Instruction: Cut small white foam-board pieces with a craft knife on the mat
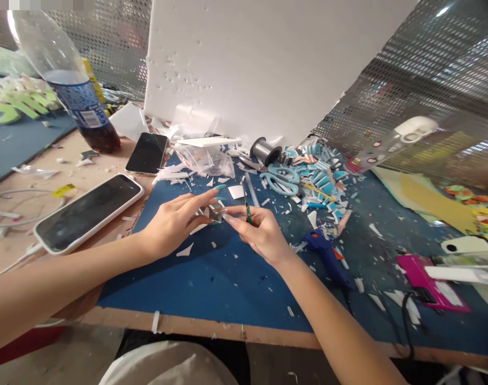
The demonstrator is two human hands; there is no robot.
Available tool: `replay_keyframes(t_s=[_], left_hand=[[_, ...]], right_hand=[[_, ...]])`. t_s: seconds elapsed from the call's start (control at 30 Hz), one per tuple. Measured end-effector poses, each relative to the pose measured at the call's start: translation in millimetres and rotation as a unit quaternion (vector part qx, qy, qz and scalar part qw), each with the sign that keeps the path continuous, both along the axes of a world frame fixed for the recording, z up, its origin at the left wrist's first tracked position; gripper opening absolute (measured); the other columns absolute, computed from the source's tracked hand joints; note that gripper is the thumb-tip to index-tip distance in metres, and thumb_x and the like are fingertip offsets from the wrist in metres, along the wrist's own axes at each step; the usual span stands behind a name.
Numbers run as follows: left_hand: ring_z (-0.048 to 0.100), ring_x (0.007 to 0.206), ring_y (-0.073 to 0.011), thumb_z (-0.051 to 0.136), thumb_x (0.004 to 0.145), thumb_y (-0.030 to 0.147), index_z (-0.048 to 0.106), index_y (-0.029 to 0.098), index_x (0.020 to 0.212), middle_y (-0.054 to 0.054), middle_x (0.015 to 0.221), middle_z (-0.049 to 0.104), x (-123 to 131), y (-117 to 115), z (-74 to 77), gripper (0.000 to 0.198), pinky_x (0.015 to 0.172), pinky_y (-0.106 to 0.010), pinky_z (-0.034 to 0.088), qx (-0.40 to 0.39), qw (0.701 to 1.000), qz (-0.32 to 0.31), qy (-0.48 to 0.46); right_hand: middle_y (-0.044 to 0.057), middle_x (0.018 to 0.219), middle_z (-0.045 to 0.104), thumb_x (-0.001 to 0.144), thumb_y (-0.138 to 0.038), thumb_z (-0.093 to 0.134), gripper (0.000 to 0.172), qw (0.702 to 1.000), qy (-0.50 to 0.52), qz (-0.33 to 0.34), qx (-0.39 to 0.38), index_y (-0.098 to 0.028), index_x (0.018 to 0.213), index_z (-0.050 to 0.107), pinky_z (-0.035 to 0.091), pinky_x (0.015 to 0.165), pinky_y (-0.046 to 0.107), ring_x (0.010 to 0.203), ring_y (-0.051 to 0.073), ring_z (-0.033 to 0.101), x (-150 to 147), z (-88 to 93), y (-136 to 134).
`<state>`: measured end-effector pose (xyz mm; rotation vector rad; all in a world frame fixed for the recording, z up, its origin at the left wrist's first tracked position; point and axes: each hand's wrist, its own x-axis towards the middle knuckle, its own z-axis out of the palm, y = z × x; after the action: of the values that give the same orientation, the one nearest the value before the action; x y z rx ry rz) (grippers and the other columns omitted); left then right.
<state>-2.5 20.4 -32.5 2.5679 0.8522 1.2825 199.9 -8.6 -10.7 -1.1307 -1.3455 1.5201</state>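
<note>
Silvery scrap (216, 213) pinched by curled right hand (260, 232) — left hand (175, 222) open, fingertips touching.

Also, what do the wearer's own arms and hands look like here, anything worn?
Left forearm and right forearm are bare: no sleeves, gloves, watch or bracelet in view. Left hand has long nails, one clearly teal; right hand nails long, paler. No rings visible.

A wooden table (73, 163) carries a blue cutting mat (211, 278) strewn with white foam scraps (184, 249). On the bare wood lie a white-cased phone (89, 211), a black phone (147, 152) and a cola bottle (85, 109). On the mat lie light-blue scissors (281, 179), a wire spool (265, 151), coloured offcuts (326, 179), a blue glue gun (327, 256) and a pink glue gun (428, 278).
</note>
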Motion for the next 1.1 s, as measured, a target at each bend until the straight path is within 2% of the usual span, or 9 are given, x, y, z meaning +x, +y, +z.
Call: replay_keyframes(t_s=[0.1, 0.2, 0.3, 0.5, 0.7, 0.83, 0.93, 1.0, 1.1], left_hand=[[0.069, 0.089, -0.0181, 0.061, 0.084, 0.022, 0.043, 0.018, 0.132, -0.010, 0.105, 0.071, 1.3, -2.8, 0.8, 0.052, 0.079, -0.027, 0.055, -0.063, 0.998, 0.009, -0.017], [0.069, 0.086, -0.0191, 0.069, 0.077, 0.031, 0.043, 0.018, 0.132, -0.013, 0.110, 0.068, 3.6, -6.3, 1.6, 0.062, 0.078, -0.029, 0.056, -0.131, 0.991, 0.027, -0.024], [0.069, 0.085, -0.0193, 0.068, 0.077, 0.032, 0.045, 0.016, 0.129, -0.013, 0.109, 0.069, 5.5, -8.2, 1.7, 0.059, 0.078, -0.030, 0.057, -0.181, 0.982, 0.037, -0.044], [0.063, 0.105, -0.0231, 0.064, 0.079, 0.025, 0.046, 0.016, 0.129, -0.014, 0.125, 0.059, 6.9, -9.2, 3.0, 0.054, 0.093, -0.037, 0.051, -0.289, 0.950, -0.015, -0.118], [0.062, 0.107, -0.0236, 0.066, 0.078, 0.026, 0.054, 0.017, 0.120, -0.011, 0.122, 0.062, 7.8, -8.0, -0.7, 0.045, 0.098, -0.040, 0.049, -0.330, 0.931, -0.009, -0.157], [0.058, 0.114, -0.0231, 0.064, 0.080, 0.021, 0.054, 0.016, 0.120, -0.012, 0.124, 0.060, 7.3, -6.5, 2.0, 0.042, 0.102, -0.039, 0.046, -0.364, 0.909, -0.051, -0.194], [0.056, 0.117, -0.0239, 0.061, 0.081, 0.017, 0.053, 0.017, 0.121, -0.012, 0.127, 0.058, 6.7, -6.7, 6.2, 0.040, 0.102, -0.039, 0.045, -0.378, 0.897, -0.090, -0.211], [0.054, 0.119, -0.0238, 0.060, 0.082, 0.015, 0.051, 0.018, 0.123, -0.012, 0.128, 0.056, 6.1, -6.9, 8.5, 0.041, 0.103, -0.039, 0.044, -0.384, 0.889, -0.117, -0.221], [0.049, 0.125, -0.0225, 0.058, 0.082, 0.010, 0.045, 0.019, 0.128, -0.011, 0.131, 0.055, 5.0, -6.9, 11.2, 0.048, 0.105, -0.036, 0.043, -0.400, 0.878, -0.150, -0.217]], right_hand=[[-0.011, 0.044, 0.027, 0.075, -0.034, 0.068, 0.025, 1.000, 0.009, -0.016, -0.002, -0.014, 0.090, 0.069, 0.012, 0.039, 0.023, 0.039, 0.004, 0.019, -3.2, -0.2, -0.1], [-0.011, 0.044, 0.026, 0.075, -0.035, 0.068, 0.029, 1.000, 0.014, -0.022, 0.000, -0.013, 0.092, 0.070, 0.011, 0.039, 0.023, 0.039, 0.004, 0.017, -6.6, 0.5, -1.7], [-0.010, 0.044, 0.025, 0.076, -0.037, 0.066, 0.031, 1.000, -0.002, -0.011, -0.007, -0.013, 0.095, 0.070, 0.011, 0.038, 0.023, 0.038, 0.004, 0.016, -8.3, -2.0, -4.1], [-0.009, 0.044, 0.028, 0.078, -0.038, 0.065, 0.033, 0.999, -0.041, -0.024, 0.018, -0.015, 0.102, 0.070, 0.014, 0.039, 0.023, 0.039, 0.005, 0.020, -9.7, -6.2, -6.2], [-0.010, 0.045, 0.025, 0.081, -0.038, 0.062, 0.030, 0.993, -0.108, -0.013, 0.054, -0.013, 0.097, 0.068, 0.017, 0.037, 0.022, 0.038, 0.004, 0.022, -11.5, 4.5, -9.6], [-0.012, 0.042, 0.035, 0.082, -0.044, 0.060, 0.038, 0.995, -0.079, 0.040, 0.039, -0.018, 0.110, 0.057, 0.022, 0.031, 0.021, 0.029, 0.005, 0.032, -2.5, 10.1, -5.7], [-0.009, 0.047, 0.042, 0.088, -0.053, 0.045, 0.036, 0.995, -0.037, 0.049, 0.074, -0.018, 0.089, 0.052, 0.025, 0.032, 0.019, 0.032, 0.005, 0.033, 7.7, 9.4, 1.1], [-0.007, 0.051, 0.044, 0.090, -0.052, 0.042, 0.036, 0.994, -0.047, 0.066, 0.072, -0.019, 0.075, 0.047, 0.028, 0.034, 0.019, 0.036, 0.005, 0.036, 13.0, 7.9, 4.5], [-0.007, 0.052, 0.044, 0.091, -0.047, 0.044, 0.036, 0.988, -0.086, 0.114, 0.059, -0.019, 0.068, 0.043, 0.032, 0.038, 0.019, 0.039, 0.006, 0.041, 16.0, 7.2, 5.8]])
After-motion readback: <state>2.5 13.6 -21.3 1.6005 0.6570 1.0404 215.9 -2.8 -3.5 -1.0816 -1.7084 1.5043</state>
